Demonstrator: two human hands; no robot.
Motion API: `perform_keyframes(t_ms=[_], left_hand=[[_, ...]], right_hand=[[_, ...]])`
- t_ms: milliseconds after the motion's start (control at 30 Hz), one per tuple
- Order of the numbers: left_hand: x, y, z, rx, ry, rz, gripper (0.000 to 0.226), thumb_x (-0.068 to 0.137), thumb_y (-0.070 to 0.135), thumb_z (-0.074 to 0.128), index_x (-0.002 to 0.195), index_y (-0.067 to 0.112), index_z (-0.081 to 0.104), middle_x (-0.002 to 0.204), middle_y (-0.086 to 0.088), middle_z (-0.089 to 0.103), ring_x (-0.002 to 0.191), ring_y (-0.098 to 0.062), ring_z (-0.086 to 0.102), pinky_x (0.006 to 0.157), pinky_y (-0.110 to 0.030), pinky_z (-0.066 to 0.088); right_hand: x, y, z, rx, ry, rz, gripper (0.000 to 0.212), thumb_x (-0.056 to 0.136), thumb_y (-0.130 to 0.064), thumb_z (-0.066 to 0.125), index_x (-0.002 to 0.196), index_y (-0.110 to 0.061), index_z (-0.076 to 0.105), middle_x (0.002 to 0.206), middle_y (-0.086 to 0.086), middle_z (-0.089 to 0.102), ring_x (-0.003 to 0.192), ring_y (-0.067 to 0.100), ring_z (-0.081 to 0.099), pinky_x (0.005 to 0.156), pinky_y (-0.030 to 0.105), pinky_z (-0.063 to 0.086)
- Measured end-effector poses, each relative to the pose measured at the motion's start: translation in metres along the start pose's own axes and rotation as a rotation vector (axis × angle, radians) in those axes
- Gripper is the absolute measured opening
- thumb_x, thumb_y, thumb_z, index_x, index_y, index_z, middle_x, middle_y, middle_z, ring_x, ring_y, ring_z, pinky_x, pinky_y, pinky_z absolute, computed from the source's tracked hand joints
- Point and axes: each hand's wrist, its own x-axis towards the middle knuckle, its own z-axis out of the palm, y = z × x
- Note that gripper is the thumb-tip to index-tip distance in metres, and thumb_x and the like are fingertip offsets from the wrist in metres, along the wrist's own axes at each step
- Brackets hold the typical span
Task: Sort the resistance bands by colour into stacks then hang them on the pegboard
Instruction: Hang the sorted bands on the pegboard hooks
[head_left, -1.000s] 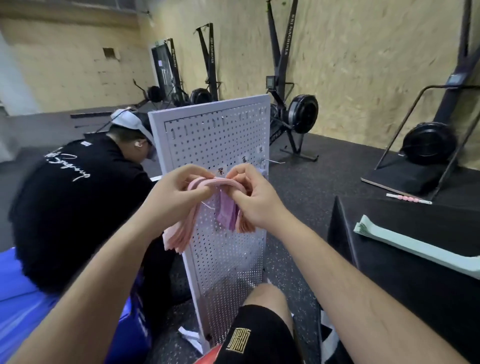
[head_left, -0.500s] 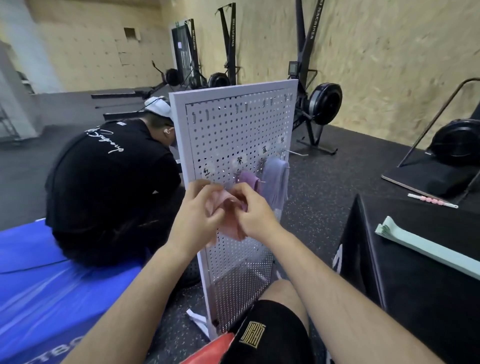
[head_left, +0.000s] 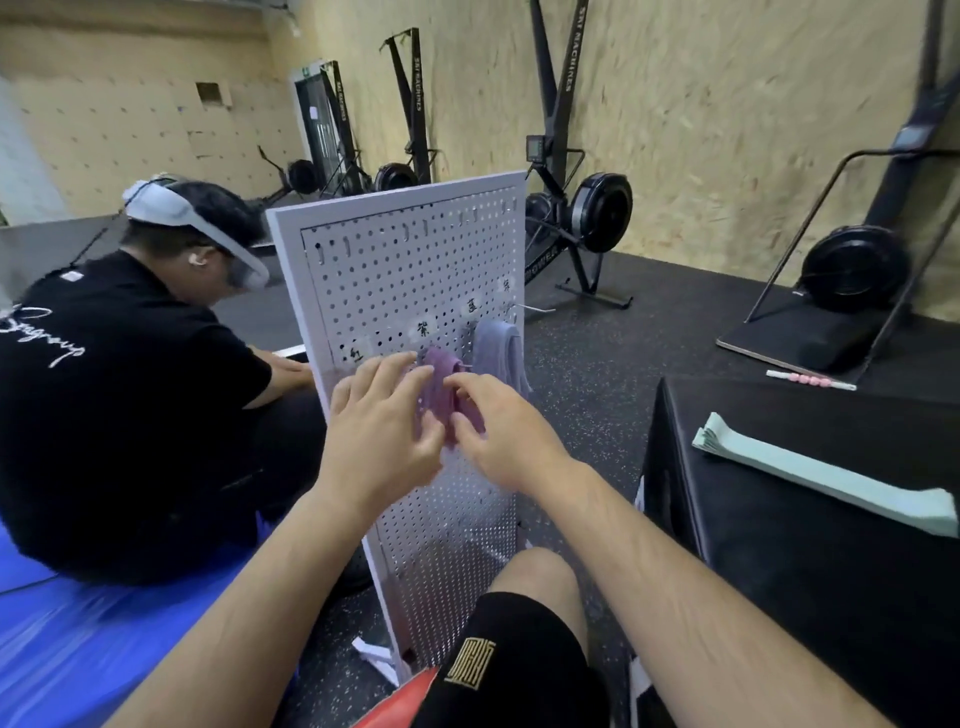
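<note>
Chipboard walls and speckled black rubber flooring fill my feed. Upright ahead stands the white perforated pegboard (head_left: 415, 270); to its right a matte black box (head_left: 831, 597) carries a flat stack of mint-green bands (head_left: 821, 473). My left hand (head_left: 376, 421) is spread wide before the board, holding nothing I can see. My right hand (head_left: 506, 436) touches the limp purple bands (head_left: 439, 384) draped on a peg; whether it pinches them, I cannot tell. Grey-blue bands (head_left: 496, 345) hang just beside.

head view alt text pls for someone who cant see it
A person's left hand and right hand reach to purple bands hanging on a white pegboard, next to blue-grey bands on the neighbouring hook. A stack of mint-green bands lies on a black box at right; another person sits at left.
</note>
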Motion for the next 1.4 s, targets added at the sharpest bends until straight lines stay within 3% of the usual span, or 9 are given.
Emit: perform_keyframes(t_ms=[167,333,500,667,867,1000,1133,1267,1400], left_hand=[[0.016,0.078,0.03,-0.083,-0.127,0.168,0.051,0.084,0.038,0.054,0.133,0.028,0.062,0.141,0.006,0.058,0.134,-0.019,0.047,0.11,-0.036,0.025],[0.027,0.166,0.094,-0.219,-0.347,0.308,0.06,0.088,0.034,0.064,0.146,0.026,0.052,0.151,0.004,0.049,0.141,-0.021,0.041,0.113,-0.039,0.028],[0.038,0.261,0.175,-0.322,-0.546,0.441,0.064,0.087,0.034,0.06,0.149,0.024,0.048,0.152,0.003,0.047,0.141,-0.023,0.043,0.113,-0.04,0.031],[0.06,0.34,0.255,-0.338,-0.727,0.575,0.069,0.093,0.034,0.062,0.156,0.02,0.037,0.161,-0.001,0.036,0.146,-0.023,0.036,0.117,-0.038,0.026],[0.096,0.394,0.328,-0.226,-0.882,0.709,0.082,0.095,0.05,0.061,0.161,0.018,0.023,0.168,-0.002,0.023,0.154,-0.023,0.023,0.122,-0.038,0.018],[0.108,0.407,0.36,-0.17,-1.056,0.709,0.084,0.093,0.058,0.063,0.159,0.022,0.027,0.148,-0.003,0.043,0.138,-0.028,0.042,0.112,-0.041,0.035],[0.114,0.412,0.368,-0.187,-1.028,0.726,0.063,0.084,0.057,0.074,0.132,0.02,0.054,0.12,-0.003,0.044,0.118,-0.027,0.047,0.094,-0.04,0.042],[0.104,0.41,0.372,-0.2,-0.982,0.7,0.069,0.084,0.053,0.075,0.136,0.019,0.045,0.131,-0.006,0.042,0.123,-0.029,0.044,0.1,-0.043,0.037],[0.088,0.405,0.368,-0.231,-0.881,0.712,0.061,0.089,0.049,0.069,0.132,0.017,0.039,0.134,0.0,0.045,0.126,-0.027,0.046,0.101,-0.041,0.032]], right_hand=[[-0.039,0.047,-0.052,-0.115,0.118,0.105,0.033,0.101,-0.027,0.052,0.134,-0.03,0.051,0.121,-0.003,0.061,0.113,0.021,0.057,0.093,0.043,0.05],[-0.096,0.12,-0.096,-0.264,0.145,0.342,0.044,0.1,-0.026,0.053,0.143,-0.023,0.048,0.131,0.004,0.061,0.122,0.028,0.055,0.098,0.047,0.048],[-0.151,0.2,-0.139,-0.412,0.14,0.607,0.048,0.096,-0.021,0.051,0.144,-0.02,0.048,0.134,0.004,0.059,0.125,0.027,0.053,0.103,0.043,0.045],[-0.181,0.28,-0.175,-0.609,0.006,0.829,0.052,0.102,-0.028,0.052,0.15,-0.014,0.038,0.149,0.005,0.044,0.137,0.027,0.04,0.113,0.039,0.036],[-0.174,0.351,-0.217,-0.718,-0.207,0.844,0.07,0.099,-0.035,0.062,0.157,-0.014,0.028,0.164,0.008,0.028,0.149,0.027,0.028,0.119,0.038,0.028],[-0.16,0.373,-0.241,-0.539,-0.322,0.934,0.08,0.093,-0.039,0.071,0.158,-0.019,0.029,0.153,0.003,0.045,0.138,0.028,0.046,0.111,0.041,0.039],[-0.149,0.385,-0.241,-0.618,-0.416,0.913,0.06,0.088,-0.041,0.073,0.137,-0.015,0.049,0.13,0.006,0.047,0.122,0.028,0.049,0.093,0.038,0.043],[-0.149,0.392,-0.233,-0.603,-0.424,0.954,0.053,0.089,-0.033,0.068,0.132,-0.013,0.043,0.129,0.007,0.044,0.123,0.029,0.043,0.095,0.039,0.04],[-0.154,0.378,-0.228,-0.702,-0.372,0.872,0.046,0.09,-0.031,0.065,0.126,-0.015,0.041,0.128,0.005,0.05,0.118,0.028,0.05,0.09,0.036,0.031]])
